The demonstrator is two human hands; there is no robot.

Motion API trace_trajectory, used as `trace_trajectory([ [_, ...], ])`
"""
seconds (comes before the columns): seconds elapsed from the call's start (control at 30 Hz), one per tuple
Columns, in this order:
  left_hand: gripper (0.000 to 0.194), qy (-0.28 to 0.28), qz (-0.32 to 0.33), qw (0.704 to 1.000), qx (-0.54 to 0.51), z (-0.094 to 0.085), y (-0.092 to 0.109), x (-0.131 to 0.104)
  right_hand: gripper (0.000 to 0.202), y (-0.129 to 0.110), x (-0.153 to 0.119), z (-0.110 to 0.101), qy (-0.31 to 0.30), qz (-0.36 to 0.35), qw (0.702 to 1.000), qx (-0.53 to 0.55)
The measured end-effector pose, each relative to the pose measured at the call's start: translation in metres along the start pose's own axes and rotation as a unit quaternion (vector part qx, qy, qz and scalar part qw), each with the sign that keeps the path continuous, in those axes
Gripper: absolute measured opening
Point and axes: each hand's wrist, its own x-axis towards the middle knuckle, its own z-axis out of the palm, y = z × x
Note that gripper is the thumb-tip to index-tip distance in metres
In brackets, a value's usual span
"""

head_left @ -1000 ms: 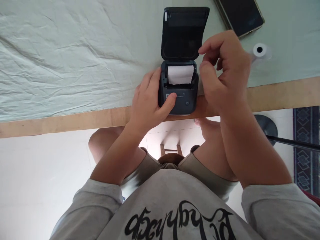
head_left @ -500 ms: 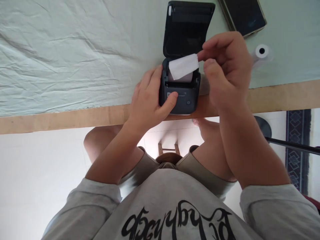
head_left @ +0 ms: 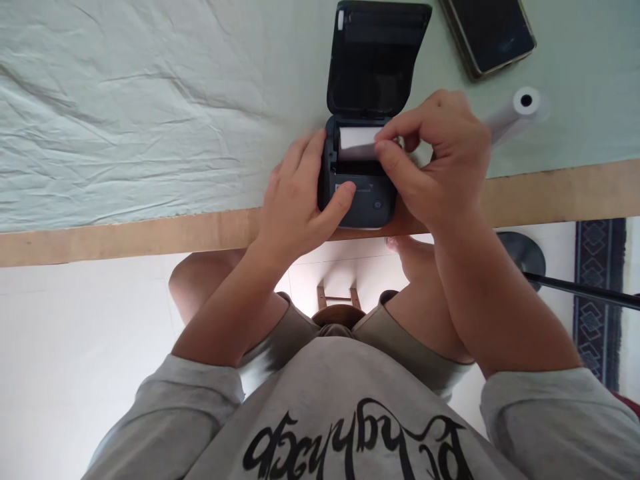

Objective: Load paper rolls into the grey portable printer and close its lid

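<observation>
A small dark label printer (head_left: 363,207) stands at the table's near edge with its lid (head_left: 375,63) raised and tipped back. Inside its bay lies a white paper roll (head_left: 356,143), partly covered by my fingers. My left hand (head_left: 295,193) grips the printer's left side, its thumb resting on the front top face near the printed label. Thumb and forefinger of my right hand (head_left: 435,157) pinch the paper at the right of the bay. Beyond that hand, a second white paper roll (head_left: 515,110) lies on the cloth, partly hidden by it.
A phone-like dark device (head_left: 490,33) lies at the upper right. Pale green creased cloth (head_left: 150,120) covers the table, whose bare wooden edge (head_left: 125,237) runs along the front. Below are a stool (head_left: 338,313), a black stand with a round base (head_left: 523,260) and a patterned mat (head_left: 595,300).
My right hand has moved down and left, towards the bay. The paper's loose end, raised before, now lies down over the roll. My left hand keeps its place on the printer.
</observation>
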Motion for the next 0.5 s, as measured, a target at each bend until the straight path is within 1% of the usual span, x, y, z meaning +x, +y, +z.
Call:
trace_trajectory([
  [0.07,0.059,-0.004,0.007,1.0,-0.01,-0.003,0.001,0.001,0.004,-0.002,-0.001,0.0,0.004,-0.023,1.0,0.0],
  [0.1,0.06,0.001,0.012,1.0,-0.019,-0.004,0.001,0.001,0.004,-0.002,-0.002,0.0,-0.004,-0.036,0.999,0.004],
  [0.2,0.064,0.021,0.024,0.998,-0.046,-0.005,0.0,0.001,0.005,-0.003,-0.005,-0.001,-0.049,-0.077,0.996,0.006],
  [0.27,0.058,0.017,0.018,0.999,-0.039,-0.004,-0.001,0.001,0.006,-0.004,-0.006,-0.001,-0.069,-0.102,0.992,0.009],
  [0.33,0.051,0.009,0.003,1.0,-0.017,-0.003,-0.001,0.0,0.01,-0.003,-0.007,-0.002,-0.073,-0.107,0.991,0.027],
  [0.4,0.05,0.009,-0.001,1.0,-0.001,-0.001,-0.002,0.0,0.016,0.0,-0.008,-0.002,-0.044,-0.08,0.995,0.045],
  [0.5,0.053,0.018,0.006,1.0,0.002,0.002,-0.004,-0.001,0.022,0.01,-0.008,0.0,0.032,0.006,0.999,0.039],
])
